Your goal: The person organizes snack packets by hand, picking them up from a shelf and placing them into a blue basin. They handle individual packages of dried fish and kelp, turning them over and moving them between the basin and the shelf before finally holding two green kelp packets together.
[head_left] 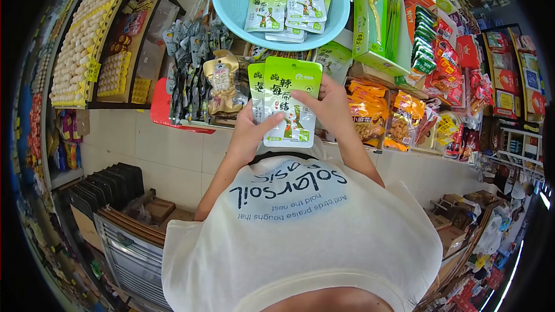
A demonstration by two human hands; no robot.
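Observation:
In front of my chest, both hands grip green-and-white snack packets (293,86), at least two of them overlapping, printed side up. My left hand (254,130) closes on their left side, its thumb lying across the front. On the right side, my right hand (326,107) pinches them with its thumb on the face and its fingers behind. Just beyond stands a light blue plastic basket (231,20) holding several matching packets (306,3). Whatever lies directly behind the held packets is hidden.
Left of the basket are dark hanging packets (193,63) and a gold bag (222,81). A green box (378,23) and orange snack bags (367,110) are on the right. Egg trays (92,29) fill a shelf at far left. Cardboard boxes (454,237) stand behind at right.

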